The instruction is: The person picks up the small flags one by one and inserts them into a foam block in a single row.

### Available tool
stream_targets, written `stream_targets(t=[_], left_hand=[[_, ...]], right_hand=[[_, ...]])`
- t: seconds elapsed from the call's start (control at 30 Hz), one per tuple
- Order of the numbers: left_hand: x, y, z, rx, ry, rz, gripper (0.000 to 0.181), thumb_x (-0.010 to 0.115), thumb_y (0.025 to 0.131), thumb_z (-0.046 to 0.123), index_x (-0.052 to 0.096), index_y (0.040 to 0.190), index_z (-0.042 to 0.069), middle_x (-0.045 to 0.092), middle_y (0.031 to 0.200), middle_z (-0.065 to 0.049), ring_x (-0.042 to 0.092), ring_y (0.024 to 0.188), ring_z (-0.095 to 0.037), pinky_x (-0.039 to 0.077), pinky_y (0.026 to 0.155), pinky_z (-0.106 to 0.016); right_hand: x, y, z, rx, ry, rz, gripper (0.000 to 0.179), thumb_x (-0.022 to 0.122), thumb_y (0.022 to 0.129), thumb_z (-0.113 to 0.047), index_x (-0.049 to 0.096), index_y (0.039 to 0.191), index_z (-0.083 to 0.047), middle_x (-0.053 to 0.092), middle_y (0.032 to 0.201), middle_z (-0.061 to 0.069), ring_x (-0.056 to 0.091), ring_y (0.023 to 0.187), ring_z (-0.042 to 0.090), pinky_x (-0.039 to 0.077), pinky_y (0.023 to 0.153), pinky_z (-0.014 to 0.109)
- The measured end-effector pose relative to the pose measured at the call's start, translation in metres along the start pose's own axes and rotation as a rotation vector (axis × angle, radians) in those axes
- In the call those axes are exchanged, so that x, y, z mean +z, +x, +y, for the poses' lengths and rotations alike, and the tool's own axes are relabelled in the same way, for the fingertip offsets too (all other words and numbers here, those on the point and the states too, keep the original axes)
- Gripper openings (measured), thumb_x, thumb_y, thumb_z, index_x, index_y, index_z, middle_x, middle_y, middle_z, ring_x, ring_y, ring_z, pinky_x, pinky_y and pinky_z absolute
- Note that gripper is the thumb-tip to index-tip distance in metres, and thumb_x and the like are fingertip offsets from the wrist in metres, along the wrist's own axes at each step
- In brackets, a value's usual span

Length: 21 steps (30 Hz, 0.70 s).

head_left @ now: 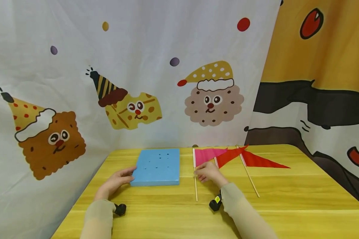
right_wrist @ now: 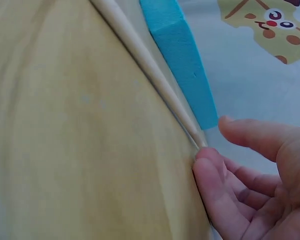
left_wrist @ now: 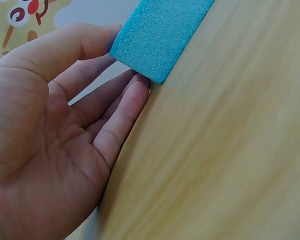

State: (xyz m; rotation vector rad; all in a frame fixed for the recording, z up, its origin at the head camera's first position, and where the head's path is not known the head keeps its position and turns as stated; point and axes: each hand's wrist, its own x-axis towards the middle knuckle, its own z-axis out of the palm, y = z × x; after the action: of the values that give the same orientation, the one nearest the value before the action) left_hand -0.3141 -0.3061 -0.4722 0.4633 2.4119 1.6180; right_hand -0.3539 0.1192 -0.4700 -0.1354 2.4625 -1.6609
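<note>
A square blue foam block point(head_left: 158, 174) with several small holes in its top lies flat at the back left of the table. My left hand point(head_left: 116, 181) rests at its left edge, the loosely straight fingers touching its side. To the block's right, a pink pennant flag point(head_left: 207, 156) on a thin wooden stick point(head_left: 195, 191) lies on the tabletop. My right hand point(head_left: 210, 173) reaches over that stick. In the right wrist view, its fingertips point(right_wrist: 210, 177) meet the stick while the thumb stands apart from it.
Two red pennant flags lie right of the pink one, a middle red flag point(head_left: 230, 156) and a right red flag point(head_left: 263, 160), their cloths overlapping. Behind the yellow wood-grain table point(head_left: 164, 215) hangs a printed cartoon curtain point(head_left: 167, 33).
</note>
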Motion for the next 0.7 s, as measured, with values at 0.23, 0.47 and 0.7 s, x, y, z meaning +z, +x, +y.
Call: stream_targets(t=[0.23,0.47,0.7], left_hand=[[0.0,0.002,-0.005,0.004,0.006,-0.01,0.061,0.059,0.098,0.02,0.033,0.151,0.004,0.027,0.155,-0.022,0.033,0.136,-0.042,0.044,0.1,-0.039],[0.001,0.003,-0.006,0.002,0.008,-0.003,0.062,0.06,0.098,0.021,0.033,0.151,0.004,0.026,0.155,-0.022,0.034,0.135,-0.042,0.042,0.103,-0.045],[0.001,0.001,-0.002,-0.004,0.011,0.005,0.061,0.059,0.098,0.02,0.034,0.151,0.004,0.027,0.155,-0.022,0.035,0.135,-0.042,0.04,0.104,-0.047]], right_hand=[[0.008,-0.003,0.001,-0.024,-0.143,0.048,0.021,0.082,0.078,-0.015,0.067,0.072,-0.001,0.06,0.059,0.008,0.059,0.048,0.017,0.056,0.048,0.032],[0.012,-0.003,-0.002,-0.061,-0.243,0.064,0.047,0.084,0.075,-0.018,0.046,0.048,-0.013,0.045,0.044,-0.002,0.048,0.038,0.013,0.046,0.039,0.024],[0.014,-0.001,-0.001,-0.119,-0.284,0.076,0.046,0.082,0.077,-0.012,0.047,0.046,-0.012,0.042,0.041,-0.004,0.045,0.034,0.011,0.045,0.037,0.024]])
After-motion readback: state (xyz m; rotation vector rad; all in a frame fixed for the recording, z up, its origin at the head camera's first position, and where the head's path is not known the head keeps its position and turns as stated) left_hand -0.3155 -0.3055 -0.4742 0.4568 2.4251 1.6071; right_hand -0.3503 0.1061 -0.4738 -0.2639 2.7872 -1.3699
